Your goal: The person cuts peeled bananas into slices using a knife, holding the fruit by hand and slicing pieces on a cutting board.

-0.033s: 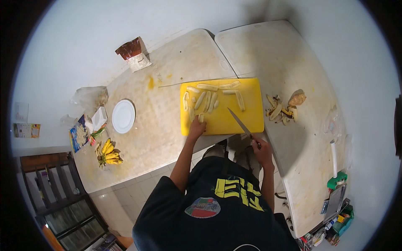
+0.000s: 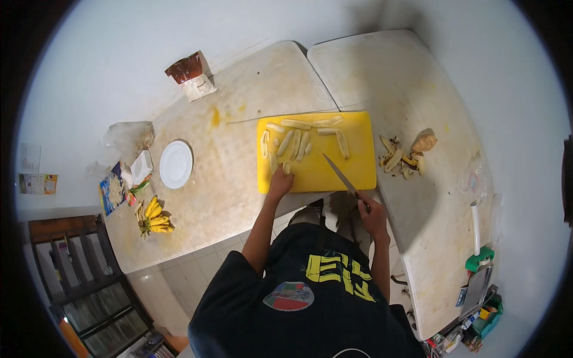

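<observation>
A yellow cutting board (image 2: 352, 174) lies at the table's near edge, with several peeled banana slices (image 2: 296, 143) spread over its left and upper parts. At the board's lower left, my left hand (image 2: 280, 182) has its fingers closed on a short banana piece (image 2: 287, 167). My right hand (image 2: 373, 217) is wrapped round the handle of a kitchen knife (image 2: 339, 173) near the board's lower right corner. The blade slants up and left over the bare part of the board, its tip apart from the slices.
Banana peels (image 2: 394, 160) lie in a pile right of the board, beside a tan lump (image 2: 424, 142). Leftward are a white plate (image 2: 176, 164) and a bunch of bananas (image 2: 157, 218). A brown and white bag (image 2: 191, 76) stands by the wall.
</observation>
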The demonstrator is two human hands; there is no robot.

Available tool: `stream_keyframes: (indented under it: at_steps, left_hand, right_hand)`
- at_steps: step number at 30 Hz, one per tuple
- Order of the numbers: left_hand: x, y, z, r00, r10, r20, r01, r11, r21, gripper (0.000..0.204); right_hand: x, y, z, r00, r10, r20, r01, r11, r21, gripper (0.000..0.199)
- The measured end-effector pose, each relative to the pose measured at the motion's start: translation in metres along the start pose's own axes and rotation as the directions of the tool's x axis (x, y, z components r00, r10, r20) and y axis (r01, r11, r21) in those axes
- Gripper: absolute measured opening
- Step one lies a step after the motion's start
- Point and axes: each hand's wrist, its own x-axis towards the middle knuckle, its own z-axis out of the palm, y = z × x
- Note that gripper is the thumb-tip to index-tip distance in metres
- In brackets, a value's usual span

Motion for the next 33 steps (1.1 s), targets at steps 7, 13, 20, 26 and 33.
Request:
stream_keyframes:
  at_steps: [7, 13, 20, 26, 33]
  left_hand:
    - [-0.002, 0.012, -0.001, 0.950, 0.275, -0.148, -0.183, 0.874, 0.450, 0.055]
    - [0.002, 0.016, -0.015, 0.949, 0.214, -0.231, -0.141, 0.945, 0.296, 0.056]
    - [0.006, 0.031, -0.027, 0.975, 0.094, -0.202, -0.029, 0.952, 0.303, 0.045]
    - [0.011, 0.024, -0.041, 0.984, 0.054, -0.169, -0.010, 0.967, 0.253, 0.049]
    - [-0.006, -0.018, -0.069, 0.950, 0.040, -0.309, 0.016, 0.984, 0.175, 0.055]
  right_hand:
    - [0.003, 0.013, -0.004, 0.995, -0.079, 0.064, 0.078, 0.997, 0.015, 0.035]
    - [0.003, 0.016, -0.020, 0.986, -0.089, 0.144, 0.090, 0.996, 0.002, 0.034]
    - [0.005, 0.021, -0.024, 0.992, -0.082, 0.094, 0.079, 0.996, 0.040, 0.035]
    - [0.003, 0.015, -0.019, 0.994, -0.085, 0.064, 0.082, 0.995, 0.050, 0.035]
    - [0.008, -0.003, -0.014, 0.990, -0.023, 0.143, 0.011, 0.997, 0.082, 0.035]
